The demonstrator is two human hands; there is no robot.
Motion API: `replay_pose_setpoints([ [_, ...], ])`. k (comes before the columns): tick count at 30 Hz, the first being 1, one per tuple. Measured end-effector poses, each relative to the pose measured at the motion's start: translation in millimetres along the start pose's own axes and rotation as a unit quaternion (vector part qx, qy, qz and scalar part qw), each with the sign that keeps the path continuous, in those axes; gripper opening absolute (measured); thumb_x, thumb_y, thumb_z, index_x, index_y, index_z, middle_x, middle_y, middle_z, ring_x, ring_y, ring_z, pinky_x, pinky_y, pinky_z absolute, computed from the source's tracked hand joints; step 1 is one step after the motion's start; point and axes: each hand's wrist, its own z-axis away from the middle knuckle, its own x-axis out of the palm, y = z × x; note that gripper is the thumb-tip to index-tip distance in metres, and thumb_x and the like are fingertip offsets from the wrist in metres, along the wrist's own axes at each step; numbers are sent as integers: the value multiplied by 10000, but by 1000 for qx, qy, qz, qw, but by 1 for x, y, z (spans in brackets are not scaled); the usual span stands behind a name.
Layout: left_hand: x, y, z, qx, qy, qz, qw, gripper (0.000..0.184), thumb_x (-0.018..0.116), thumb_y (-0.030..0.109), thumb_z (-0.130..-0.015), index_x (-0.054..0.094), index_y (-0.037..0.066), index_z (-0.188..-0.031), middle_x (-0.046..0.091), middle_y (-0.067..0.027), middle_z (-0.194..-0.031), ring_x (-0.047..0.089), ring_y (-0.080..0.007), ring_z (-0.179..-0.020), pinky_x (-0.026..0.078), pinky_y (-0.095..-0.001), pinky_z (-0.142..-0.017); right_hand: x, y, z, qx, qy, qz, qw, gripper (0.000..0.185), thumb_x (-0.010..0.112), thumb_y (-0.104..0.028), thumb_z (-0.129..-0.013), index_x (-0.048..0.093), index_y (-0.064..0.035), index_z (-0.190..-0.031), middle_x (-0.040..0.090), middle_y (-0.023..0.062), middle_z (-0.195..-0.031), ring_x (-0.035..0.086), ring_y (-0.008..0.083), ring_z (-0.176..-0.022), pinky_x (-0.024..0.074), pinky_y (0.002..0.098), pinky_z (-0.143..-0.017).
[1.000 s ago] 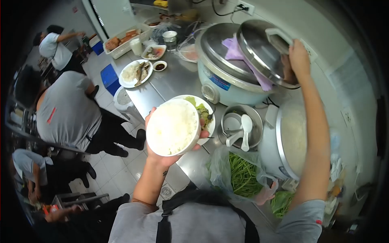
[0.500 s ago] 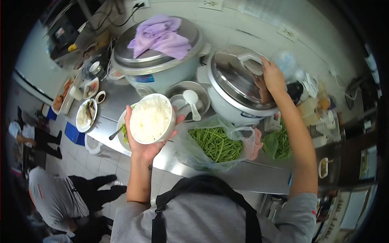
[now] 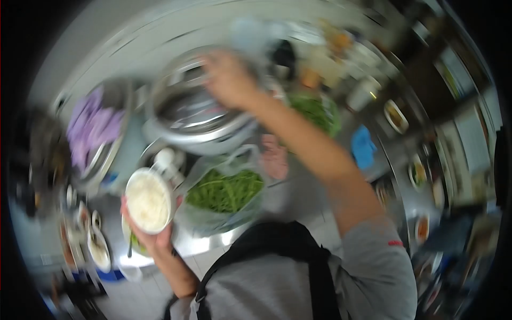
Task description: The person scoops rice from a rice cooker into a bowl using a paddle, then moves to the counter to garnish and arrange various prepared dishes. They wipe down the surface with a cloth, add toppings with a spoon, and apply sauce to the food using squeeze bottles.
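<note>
My left hand (image 3: 154, 237) cradles a white bowl (image 3: 169, 205) of cooked rice (image 3: 146, 204), with fingers wrapped round its outside. The bowl is tilted toward me, in front of a metal basin (image 3: 184, 160) with a white scoop (image 3: 164, 157) in it. My right hand (image 3: 229, 77) is at the handle of the shiny lid (image 3: 186, 109) on a large rice cooker (image 3: 213, 146). Motion smears its fingers, so their grip is unclear. Below the cooker lies a clear plastic bag of green beans (image 3: 224, 192).
A second large cooker (image 3: 125, 152) bears a purple cloth (image 3: 96, 128). A pink cloth (image 3: 274, 157), another bag of greens (image 3: 314, 112) and a blue cloth (image 3: 363, 148) lie to the right. Plated food, including a white plate (image 3: 100, 250), stands at left.
The view has swung to the right, so the cookers and bag appear farther left and blurred. The rice bowl stays in my left hand. My right hand remains at the lid handle.
</note>
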Motion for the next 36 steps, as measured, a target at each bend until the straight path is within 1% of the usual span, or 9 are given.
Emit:
replay_pose_setpoints([
  [3,14,-34,-16,-50,-34,-73,995,649,484,552,-856,453,111,-1332,517,-174,-1297,486,-450,-1176,421,-682,-872,-52,-12,78,35,187,-212,958,399,674,-141,-783,604,-109,-1175,552,159,-1130,519,329,-1034,402,426,-954],
  [7,54,-104,-27,-135,-6,-111,985,637,489,541,-845,474,96,-1301,538,-177,-1266,517,-454,-1132,442,-661,-863,-107,50,222,179,170,-143,958,147,751,-184,-733,716,-101,-849,640,47,-807,581,270,-863,435,378,-882],
  [12,104,-226,-49,-254,-26,-139,957,592,508,519,-851,497,117,-1286,570,-163,-1227,535,-429,-1123,436,-659,-871,-153,196,369,323,89,200,921,274,715,-197,-780,669,-101,-1032,638,99,-932,589,263,-856,449,376,-837],
  [15,144,-321,-60,-360,-117,-148,914,582,518,530,-841,534,108,-1242,579,-162,-1217,551,-422,-1107,439,-651,-876,-124,284,459,349,32,-24,936,315,669,-191,-824,628,-92,-1120,625,105,-1004,588,226,-899,449,322,-844],
  [20,189,-468,-84,-500,-171,-160,833,563,464,512,-867,539,98,-1241,570,-155,-1243,566,-391,-1104,439,-641,-890,-213,286,401,477,117,-602,629,250,564,-137,-850,593,-33,-1076,572,40,-1026,528,116,-941,415,294,-904],
  [25,224,-538,-94,-428,-166,-174,871,562,399,492,-890,530,77,-1245,563,-155,-1254,564,-356,-1117,427,-625,-915,-219,300,381,438,218,-701,520,135,436,-169,-820,507,-71,-880,520,35,-917,518,141,-877,439,295,-835],
  [30,240,-574,-103,-291,-123,-177,932,496,359,435,-920,549,53,-1172,601,-112,-1184,575,-257,-1090,438,-396,-965,-229,289,398,470,302,-680,475,149,406,-185,-809,495,-69,-839,521,41,-871,494,147,-754,443,286,-773],
  [33,235,-604,-109,-248,-136,-170,944,501,355,449,-926,537,63,-1188,588,-101,-1206,557,-257,-1112,426,-407,-974,-247,264,426,427,173,-532,711,161,430,-192,-815,498,-54,-767,534,59,-752,511,183,-687,480,318,-714],
  [36,237,-615,-107,-315,-150,-130,928,506,360,461,-918,521,81,-1212,562,-98,-1250,532,-261,-1156,421,-426,-971,-266,242,500,471,-264,-184,821,213,473,-206,-834,582,-28,-791,596,122,-698,556,270,-635,483,370,-643],
])
